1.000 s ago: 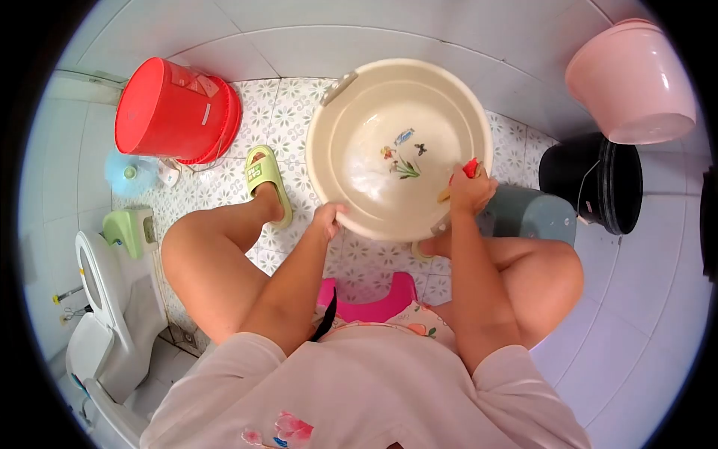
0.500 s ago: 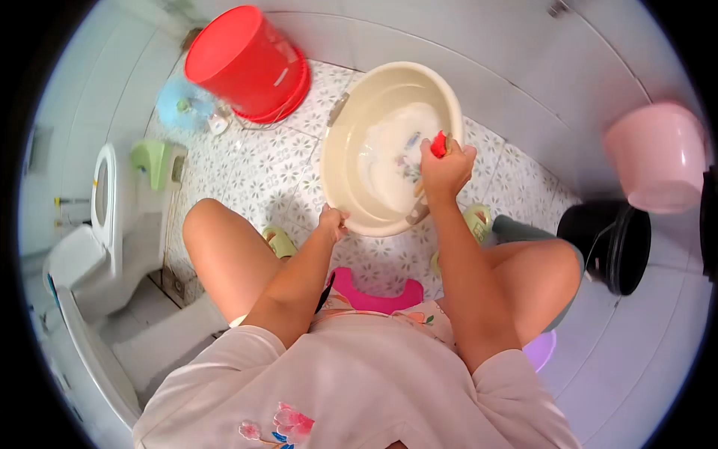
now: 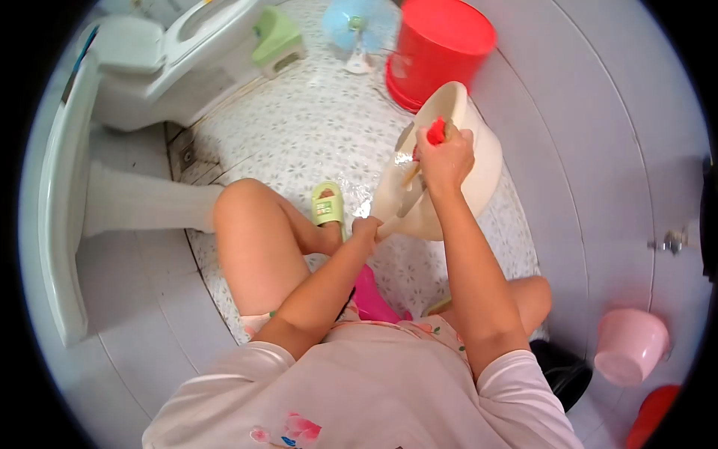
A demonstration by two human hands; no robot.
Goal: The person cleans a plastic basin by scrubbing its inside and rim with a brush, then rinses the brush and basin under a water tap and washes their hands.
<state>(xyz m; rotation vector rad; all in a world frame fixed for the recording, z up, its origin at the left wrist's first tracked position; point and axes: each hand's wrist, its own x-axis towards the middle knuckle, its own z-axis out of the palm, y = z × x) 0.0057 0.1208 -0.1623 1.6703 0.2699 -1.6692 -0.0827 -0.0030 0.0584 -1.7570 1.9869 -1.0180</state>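
A cream plastic basin (image 3: 485,168) is tipped on its side in front of me, its mouth facing left. Water glistens on the floor by its lower rim. My left hand (image 3: 368,230) is closed on the near end of the rim. My right hand (image 3: 446,159) is closed around what looks like a wooden scrubbing brush (image 3: 436,132) with red bristles, at the basin's upper side. Its tan lower end shows beneath my fist. Whether my right fingers also grip the basin is hidden.
A red bucket (image 3: 447,41) and a small blue fan-like item (image 3: 359,26) stand ahead. A green stool (image 3: 277,41) and toilet (image 3: 191,56) are at left. A pink bucket (image 3: 632,346), black bucket (image 3: 561,370) and wall tap (image 3: 671,242) are at right. The patterned floor (image 3: 262,142) is wet.
The basin went from nearly level, with cloudy water inside, to tipped left, and water has spilled onto the floor. My view has turned left. Both hands keep their hold.
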